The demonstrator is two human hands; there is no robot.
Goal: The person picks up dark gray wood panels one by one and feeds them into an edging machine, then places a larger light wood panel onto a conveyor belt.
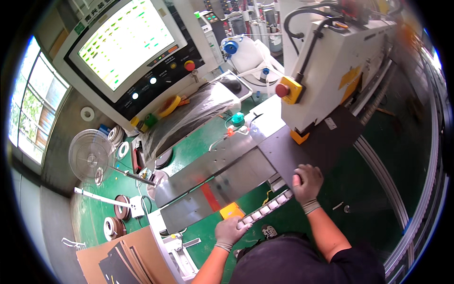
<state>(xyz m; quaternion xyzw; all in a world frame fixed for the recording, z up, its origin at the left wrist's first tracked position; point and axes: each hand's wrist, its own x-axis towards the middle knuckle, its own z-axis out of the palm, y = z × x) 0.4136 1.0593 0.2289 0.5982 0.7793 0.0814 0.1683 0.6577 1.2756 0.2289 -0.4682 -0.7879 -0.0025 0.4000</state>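
Note:
A long narrow strip of white segments in a pale frame (266,208) runs slantwise in front of my body, along the near side of the metal table (231,182). My left hand (229,232), in a pale glove, is closed round its lower left end, thumb along the strip. At the strip's upper right end is my right hand (308,183), also gloved. It lies at the near edge of the dark plate (302,154), fingers slightly bent and apart, with nothing visible in it. Whether it touches the strip I cannot tell. A yellow-orange block (231,210) sits just beyond my left hand.
A white machine head (326,71) with a red stop button (282,90) stands over the dark plate. A control panel with a lit screen (125,42) is at upper left. A fan (93,156), tape rolls (113,228) and brown boards (127,258) are at left.

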